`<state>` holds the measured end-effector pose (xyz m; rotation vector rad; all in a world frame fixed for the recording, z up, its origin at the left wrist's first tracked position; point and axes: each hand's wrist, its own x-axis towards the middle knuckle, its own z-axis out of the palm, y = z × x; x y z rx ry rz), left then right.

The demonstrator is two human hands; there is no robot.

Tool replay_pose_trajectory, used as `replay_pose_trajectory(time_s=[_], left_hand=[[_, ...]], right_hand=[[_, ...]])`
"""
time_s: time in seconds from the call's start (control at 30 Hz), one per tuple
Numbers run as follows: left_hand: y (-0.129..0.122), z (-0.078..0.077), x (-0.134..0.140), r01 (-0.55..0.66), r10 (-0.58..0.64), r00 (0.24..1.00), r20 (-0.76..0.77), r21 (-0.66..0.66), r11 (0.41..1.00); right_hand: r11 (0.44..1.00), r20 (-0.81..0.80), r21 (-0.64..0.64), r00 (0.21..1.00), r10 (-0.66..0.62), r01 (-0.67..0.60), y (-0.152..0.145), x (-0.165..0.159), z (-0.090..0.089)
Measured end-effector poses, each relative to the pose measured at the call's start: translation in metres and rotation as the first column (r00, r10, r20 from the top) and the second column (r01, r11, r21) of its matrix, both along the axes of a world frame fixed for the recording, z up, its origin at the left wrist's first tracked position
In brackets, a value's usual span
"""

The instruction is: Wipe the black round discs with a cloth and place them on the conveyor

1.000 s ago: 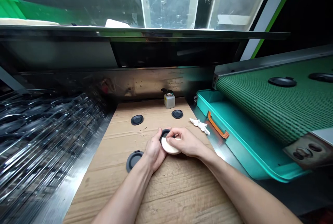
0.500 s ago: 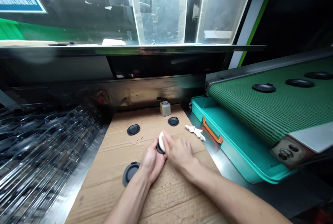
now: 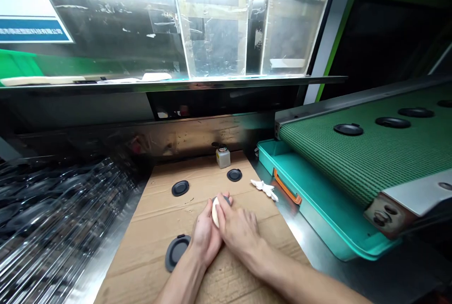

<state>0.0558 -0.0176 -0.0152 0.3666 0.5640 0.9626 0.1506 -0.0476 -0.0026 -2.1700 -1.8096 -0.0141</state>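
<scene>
My left hand is closed around a round black plastic lid, mostly covered by my fingers. My right hand pinches an off-white pad and presses it against the lid. Both hands meet above a cardboard sheet. Three more black lids lie flat on the cardboard: one at the left, one at the back right and one beside my left wrist. Behind them stands a small translucent bottle with a metal top. A white knotted scrap lies near the right edge.
At the right, a green conveyor belt carries several black lids. Under its end sits a teal tray with an orange handle. Stacked clear plastic trays with dark parts fill the left. A metal shelf edge crosses the back.
The pad has shifted across the lid towards the left and down, with my right hand moving along. More of the lid's far right edge shows. The whole view has tilted slightly upward.
</scene>
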Motion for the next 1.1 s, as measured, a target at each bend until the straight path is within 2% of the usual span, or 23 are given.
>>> replay_pose_trajectory(time_s=[0.17,0.3,0.4,0.47,0.6,0.67,0.8,0.93,1.03,1.1], left_hand=[[0.002,-0.001,0.0,-0.016,0.015,0.999,0.036,0.013,1.0],[0.002,-0.002,-0.001,0.022,-0.022,1.0,-0.011,0.007,1.0],[0.001,-0.001,-0.002,0.047,-0.047,0.999,-0.023,0.037,0.998],[0.002,-0.001,-0.004,0.064,-0.064,0.998,-0.028,0.032,0.997],[0.006,-0.002,-0.004,0.067,-0.067,0.998,-0.012,-0.008,0.998],[0.007,-0.003,-0.003,0.043,-0.043,0.999,-0.008,-0.013,0.999],[0.005,-0.003,0.001,0.032,-0.032,0.999,0.001,0.034,0.999],[0.001,-0.001,0.002,0.019,-0.017,0.999,-0.031,0.047,0.999],[-0.001,0.0,0.003,0.042,-0.039,0.998,-0.054,0.063,0.997],[-0.002,0.001,0.005,0.035,-0.029,0.997,-0.077,0.078,0.996]], right_hand=[[0.995,0.032,0.011,0.995,-0.099,0.099,0.002,0.008,-0.005],[0.998,0.029,0.054,1.0,0.011,-0.012,0.004,0.013,-0.008],[0.994,-0.067,0.064,0.994,-0.088,0.092,0.014,0.031,-0.003],[0.982,-0.174,0.133,0.978,-0.111,0.135,0.02,0.049,0.002],[0.959,-0.399,0.281,0.913,0.08,0.038,0.017,0.07,0.011],[0.954,-0.431,0.298,0.888,0.159,-0.027,0.011,0.067,0.012],[0.955,-0.294,0.259,0.93,0.22,-0.144,0.001,0.042,0.008],[0.936,-0.238,0.136,0.906,0.35,-0.325,-0.006,0.031,0.011],[0.957,-0.273,0.066,0.918,0.289,-0.281,-0.009,0.042,0.022],[0.97,-0.333,0.076,0.911,0.244,-0.232,-0.008,0.049,0.025]])
